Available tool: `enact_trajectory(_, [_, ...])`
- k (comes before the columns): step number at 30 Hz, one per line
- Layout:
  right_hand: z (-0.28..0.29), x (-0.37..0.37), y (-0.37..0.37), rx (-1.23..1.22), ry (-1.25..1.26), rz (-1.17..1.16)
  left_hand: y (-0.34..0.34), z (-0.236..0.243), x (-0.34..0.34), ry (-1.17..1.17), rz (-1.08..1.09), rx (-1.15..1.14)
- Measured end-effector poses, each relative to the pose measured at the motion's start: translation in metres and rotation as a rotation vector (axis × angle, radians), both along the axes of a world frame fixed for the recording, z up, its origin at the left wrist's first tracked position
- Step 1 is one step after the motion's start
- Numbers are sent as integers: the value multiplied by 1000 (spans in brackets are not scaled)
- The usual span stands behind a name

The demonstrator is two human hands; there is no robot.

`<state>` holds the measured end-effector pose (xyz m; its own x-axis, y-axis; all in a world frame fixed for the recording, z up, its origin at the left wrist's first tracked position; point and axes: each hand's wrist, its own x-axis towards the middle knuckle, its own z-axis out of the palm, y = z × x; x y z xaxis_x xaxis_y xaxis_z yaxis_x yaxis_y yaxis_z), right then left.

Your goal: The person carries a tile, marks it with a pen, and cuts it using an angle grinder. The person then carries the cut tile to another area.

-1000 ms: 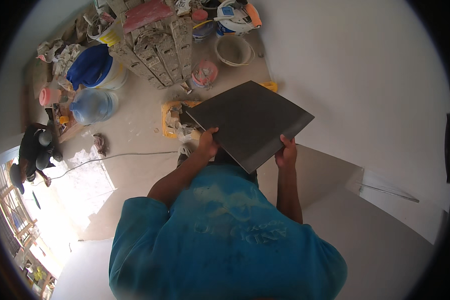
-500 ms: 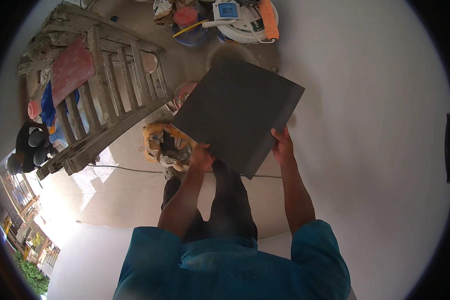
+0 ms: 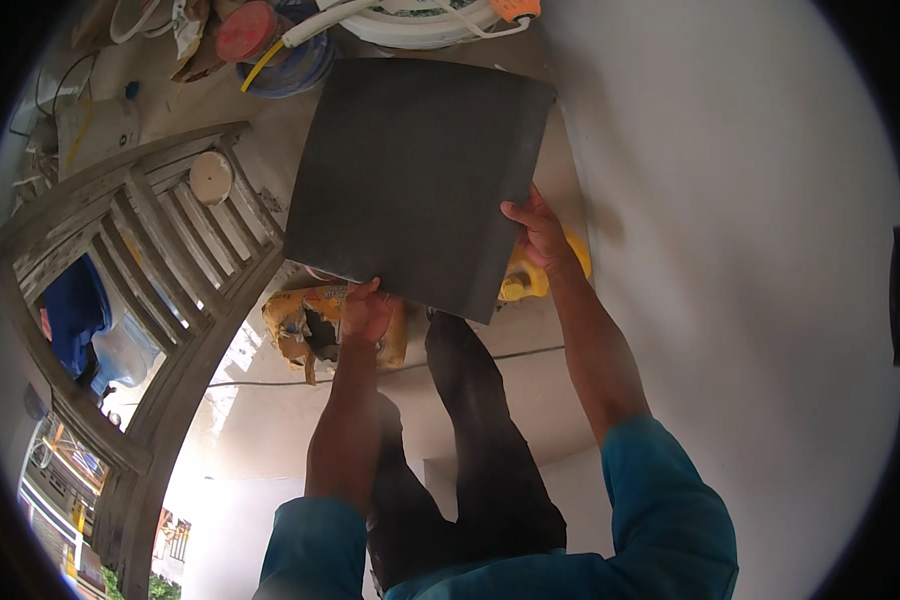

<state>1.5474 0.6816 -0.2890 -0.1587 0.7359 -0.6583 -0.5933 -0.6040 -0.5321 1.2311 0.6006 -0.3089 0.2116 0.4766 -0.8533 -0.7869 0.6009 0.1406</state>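
A large square dark grey tile [image 3: 415,180] is held up in front of me, slightly tilted. My left hand [image 3: 370,310] grips its near edge toward the left corner, thumb on the upper face. On the right edge, my right hand [image 3: 540,230] has its thumb over the top, the other fingers partly hidden beneath. Under the tile, near my left hand, a torn yellow-brown bag [image 3: 288,325] stands on the floor. A yellow jug [image 3: 525,280] shows partly behind my right hand.
Left of me stands a wooden slatted trestle [image 3: 185,310]. Beyond the tile are a blue bucket [image 3: 310,70], a red container [image 3: 247,32] and a white tub [image 3: 420,28]. A cable [image 3: 260,383] crosses the floor. The white wall [image 3: 730,250] rises on the right.
The tile has shifted left and a little farther away, turning straighter in view, with both hands still on it. My view has moved; the yellow jug now shows.
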Motion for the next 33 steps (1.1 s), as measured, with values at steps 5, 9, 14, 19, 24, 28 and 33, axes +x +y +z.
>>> enact_trajectory(5, [-38,-1,-11,-22,9,-5,4,-17,-3,113,-71,28])
enact_trajectory(9, [-62,-4,-17,-214,-5,96,8,-50,-26,197,-146,-155])
enact_trajectory(14, [-65,-15,-6,-368,-115,241,14,-84,-45,314,-225,-277])
enact_trajectory(19, [-92,-36,-7,-461,-493,264,14,-101,-47,325,-111,-261])
enact_trajectory(24, [-94,-43,-7,-392,-583,366,16,-100,-46,374,-11,-300])
enact_trajectory(28, [-95,-40,-14,-378,-605,326,25,-96,-49,376,-45,-316])
enact_trajectory(33, [-109,-34,-35,-273,-772,413,22,-61,-43,520,-231,-329])
